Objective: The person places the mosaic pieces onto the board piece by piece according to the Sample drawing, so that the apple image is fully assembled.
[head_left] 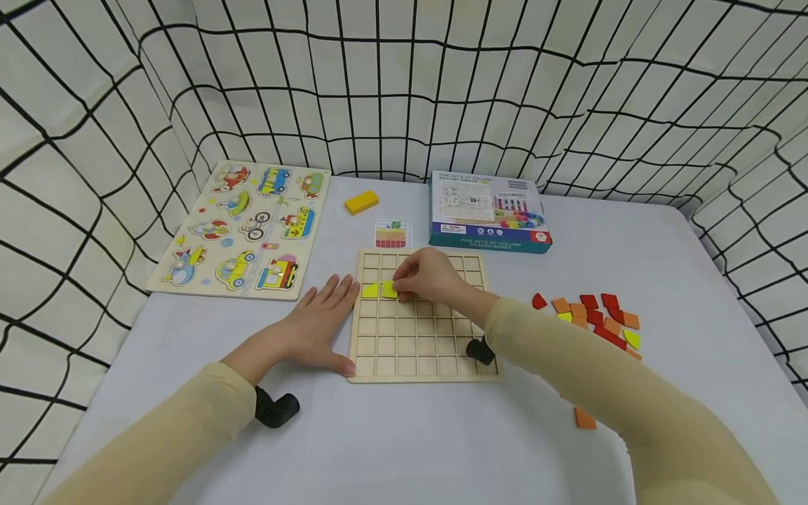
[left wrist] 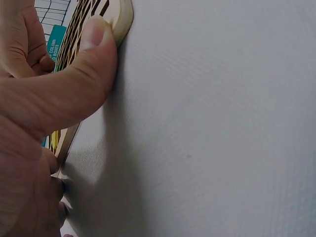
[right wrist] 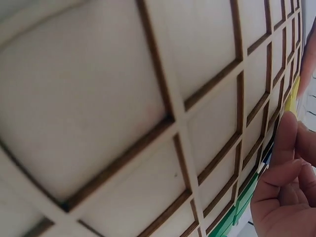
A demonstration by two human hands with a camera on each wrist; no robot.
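Observation:
A wooden grid board (head_left: 416, 347) lies flat on the table, divided into square cells. One yellow tile (head_left: 369, 290) sits in a cell near its left edge. My right hand (head_left: 432, 277) reaches over the board and pinches a second yellow tile (head_left: 389, 289) at the neighbouring cell. Spread on the table to the left, my left hand (head_left: 312, 333) has straight fingers beside the board's left edge. Its thumb (left wrist: 89, 74) touches the board's near left corner.
Several red, orange and yellow tiles (head_left: 610, 337) lie scattered right of the board. Beyond it are a small pattern card (head_left: 393, 234), a yellow block (head_left: 362, 203) and a toy box (head_left: 489, 210). A vehicle puzzle (head_left: 246, 231) lies at the left. Black netting (head_left: 379, 88) encloses the table.

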